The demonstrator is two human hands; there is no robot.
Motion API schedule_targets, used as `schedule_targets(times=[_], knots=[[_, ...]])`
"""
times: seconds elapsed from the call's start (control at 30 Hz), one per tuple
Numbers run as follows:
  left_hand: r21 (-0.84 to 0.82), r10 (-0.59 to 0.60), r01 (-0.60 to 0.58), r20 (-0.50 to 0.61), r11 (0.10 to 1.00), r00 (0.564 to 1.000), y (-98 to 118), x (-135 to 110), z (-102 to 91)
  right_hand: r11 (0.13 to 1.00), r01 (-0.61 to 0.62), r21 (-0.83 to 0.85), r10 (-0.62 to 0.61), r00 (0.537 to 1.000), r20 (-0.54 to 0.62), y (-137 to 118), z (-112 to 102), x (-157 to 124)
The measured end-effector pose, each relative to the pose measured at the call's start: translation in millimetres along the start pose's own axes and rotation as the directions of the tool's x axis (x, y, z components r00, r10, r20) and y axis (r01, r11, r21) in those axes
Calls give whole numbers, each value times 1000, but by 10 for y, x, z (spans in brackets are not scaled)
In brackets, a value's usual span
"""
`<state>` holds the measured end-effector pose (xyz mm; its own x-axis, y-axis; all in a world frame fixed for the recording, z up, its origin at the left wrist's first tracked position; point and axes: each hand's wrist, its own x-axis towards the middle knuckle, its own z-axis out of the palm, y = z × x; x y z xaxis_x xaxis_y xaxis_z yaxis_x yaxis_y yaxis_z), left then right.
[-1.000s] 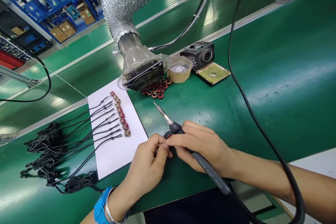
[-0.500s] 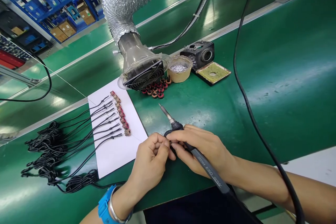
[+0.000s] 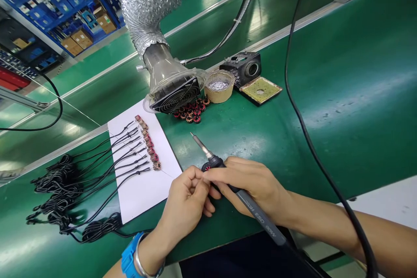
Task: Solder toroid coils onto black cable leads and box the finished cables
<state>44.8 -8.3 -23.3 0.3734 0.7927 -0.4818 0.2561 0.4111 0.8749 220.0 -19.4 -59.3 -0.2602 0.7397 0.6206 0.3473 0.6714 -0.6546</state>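
My right hand [image 3: 252, 184] grips a soldering iron [image 3: 247, 203] like a pen, its metal tip pointing up and left over the green mat. Its fingertips also touch a small red-and-black coil ring [image 3: 207, 167]. My left hand [image 3: 185, 203], with a blue watch on the wrist, is curled with thumb and fingers pinched at that same ring. A thin wire runs from the pinch toward the white sheet [image 3: 143, 186].
On the white sheet lie several black cables [image 3: 127, 156] ending in small coils, their bundles [image 3: 55, 186] trailing left. Behind stand a fume-extractor duct with fan [image 3: 172, 93], a pile of coil rings [image 3: 192, 113], a solder pot [image 3: 219, 86] and an iron stand with sponge [image 3: 252, 80].
Both hands stayed together at the coil ring, with small finger shifts. The iron's tip swung slightly right, then back left. The view shifted a little.
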Motion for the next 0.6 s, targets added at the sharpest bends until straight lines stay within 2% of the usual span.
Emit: schedule_targets(times=[0.13,0.23,0.3,0.4,0.5,0.6], knots=[[89,-64,58,69,994,996,34,29,-61,992,115,-44,-112,991,75,-8,-63,64],[43,-55,53,44,998,998,50,66,-52,982,166,-90,-153,979,134,13,-118,104],[3,-24,24,-32,1000,999,50,88,-17,987,122,-108,-111,989,98,25,-154,111],[-21,10,-13,-144,1000,989,35,110,49,998,-12,-56,8,998,-64,7,-225,85],[-19,20,-24,-204,1000,979,18,123,103,986,-155,54,163,967,-198,-43,-313,8],[3,20,-19,-235,1000,972,10,132,139,962,-236,141,264,935,-238,-71,-380,-101]])
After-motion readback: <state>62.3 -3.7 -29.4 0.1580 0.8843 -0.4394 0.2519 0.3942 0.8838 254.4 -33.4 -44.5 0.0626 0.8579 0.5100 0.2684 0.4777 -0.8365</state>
